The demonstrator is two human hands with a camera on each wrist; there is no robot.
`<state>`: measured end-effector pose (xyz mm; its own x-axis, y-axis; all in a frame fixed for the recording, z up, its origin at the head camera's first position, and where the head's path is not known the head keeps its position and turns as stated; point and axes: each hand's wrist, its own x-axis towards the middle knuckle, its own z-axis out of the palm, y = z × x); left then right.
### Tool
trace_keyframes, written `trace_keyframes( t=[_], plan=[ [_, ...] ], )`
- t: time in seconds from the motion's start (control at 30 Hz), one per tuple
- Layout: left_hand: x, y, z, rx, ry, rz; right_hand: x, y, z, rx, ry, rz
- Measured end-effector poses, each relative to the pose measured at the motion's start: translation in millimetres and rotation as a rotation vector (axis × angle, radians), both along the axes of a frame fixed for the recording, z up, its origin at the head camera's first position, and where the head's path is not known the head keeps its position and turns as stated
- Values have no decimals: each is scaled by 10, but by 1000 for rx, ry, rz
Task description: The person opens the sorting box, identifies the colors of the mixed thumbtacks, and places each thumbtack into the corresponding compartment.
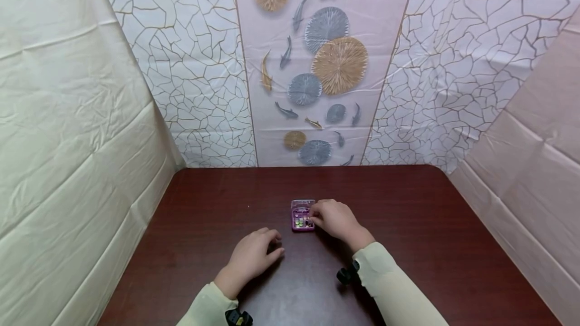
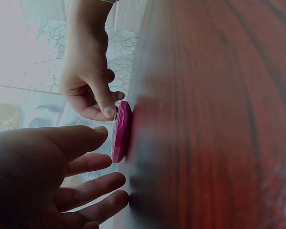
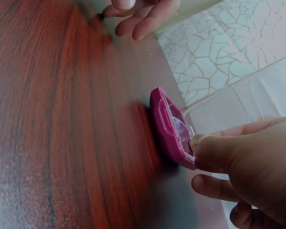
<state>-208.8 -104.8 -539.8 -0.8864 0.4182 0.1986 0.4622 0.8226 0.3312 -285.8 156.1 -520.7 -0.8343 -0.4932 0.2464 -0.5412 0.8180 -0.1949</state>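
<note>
A small magenta compartment box (image 1: 302,228) lies on the table with its clear lid (image 3: 215,112) raised. Small pieces (image 1: 299,223), some yellow-green and some dark, sit in its compartments. My right hand (image 1: 336,219) reaches over the right side of the box, thumb and forefinger pinching a small dark piece (image 3: 190,146) at the compartments. Its exact kind is too small to tell. Nearer to me and left of the box, my left hand (image 1: 256,253) holds nothing, fingers loosely bent and spread, fingertips low over the table.
The dark red-brown wooden table (image 1: 217,200) reaches back to a patterned cloth wall (image 1: 308,64). Cream cloth hangs along the left side (image 1: 68,140) and the right side (image 1: 534,165). Each wrist wears a black camera.
</note>
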Motion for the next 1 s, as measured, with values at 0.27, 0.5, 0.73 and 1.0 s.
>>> trace_keyframes(
  t=[0.27, 0.5, 0.73, 1.0],
  plan=[
    [-23, 1, 16, 1, -11, -3, -16, 14, -29, -8, -1, -1],
    [-38, 5, 37, -8, -7, -5, -14, 3, -25, -12, -15, -6],
    [-55, 25, 45, -10, 10, -4, 7, 35, -18, -21, -36, -30],
    [-217, -11, 36, 95, 16, 39, 56, 106, -40, -51, -111, -64]
  ],
)
